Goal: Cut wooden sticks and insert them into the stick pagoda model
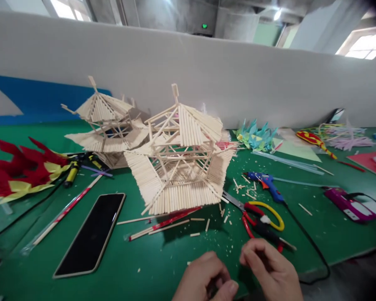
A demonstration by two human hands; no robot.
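My left hand [207, 278] is at the bottom edge, its fingers curled in towards the thumb. To its right my right hand [271, 269] is closed, with thumb and fingertips drawn together. Whether either holds anything small is hidden. Beyond them stands a pavilion model [188, 200] made of thin wooden sticks, one upper roof side showing open framing. Scissors [280, 217] with red and yellow handles and a black-and-red handled tool [265, 232] lie just above my right hand. Loose sticks [169, 226], some in red wrapping, lie before the model.
A second stick pavilion [105, 144] stands behind left. A phone [92, 234] lies at left near red and yellow felt [28, 171]. At right are a blue glue gun [266, 184] with a trailing cord, a purple device [347, 202] and teal paper leaves [257, 136].
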